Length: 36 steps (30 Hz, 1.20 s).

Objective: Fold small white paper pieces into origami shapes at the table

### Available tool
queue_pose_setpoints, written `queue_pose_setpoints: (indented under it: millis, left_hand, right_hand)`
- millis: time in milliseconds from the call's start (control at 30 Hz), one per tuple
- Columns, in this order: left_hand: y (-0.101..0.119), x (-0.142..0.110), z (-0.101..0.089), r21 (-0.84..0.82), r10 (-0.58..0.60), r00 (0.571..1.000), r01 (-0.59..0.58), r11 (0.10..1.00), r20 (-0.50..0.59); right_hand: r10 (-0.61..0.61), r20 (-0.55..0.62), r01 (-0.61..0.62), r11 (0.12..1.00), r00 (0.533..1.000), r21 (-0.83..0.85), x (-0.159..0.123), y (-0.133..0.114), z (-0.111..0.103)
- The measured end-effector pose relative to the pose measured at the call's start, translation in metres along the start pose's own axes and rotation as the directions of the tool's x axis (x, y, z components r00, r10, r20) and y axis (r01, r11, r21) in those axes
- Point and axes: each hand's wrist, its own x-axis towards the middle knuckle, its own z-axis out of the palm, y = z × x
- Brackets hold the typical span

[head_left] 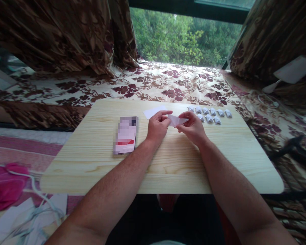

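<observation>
L grip (158, 127) pinches one end of the folded white paper (175, 120), R grip (193, 128) the other, so I've got it btwn them, over the worktop (175, 166). Flat white sheet (151, 112) lies just beyond L grip; small folded pcs (213, 111) sit in 2 rows nr R grip; phone (125, 136) lies to the L.

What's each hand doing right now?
Left hand: closed, holding a small folded white paper piece by its left end.
Right hand: closed, pinching the same piece's right side.

Patterned curtains (73, 37) beside a daylit window (186, 34), leafy trees (160, 42) beyond.
</observation>
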Motion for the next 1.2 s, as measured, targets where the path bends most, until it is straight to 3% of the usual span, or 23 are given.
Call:
queue_pose_setpoints:
  millis: [567, 1200]
  left_hand:
    - [-0.0010, -0.0003, -0.0023, 0.092, 0.032, 0.999, -0.031, 0.995, -0.010]
    - [-0.0011, -0.0017, -0.0021, 0.067, 0.035, 0.999, -0.035, 0.997, -0.003]
  right_hand:
    - [0.037, 0.133, -0.055, 0.990, 0.990, 0.129, -0.0020, -0.0023, -0.0032]
    - [0.067, 0.152, -0.087, 0.988, 0.986, 0.127, -0.0037, -0.0057, -0.0034]
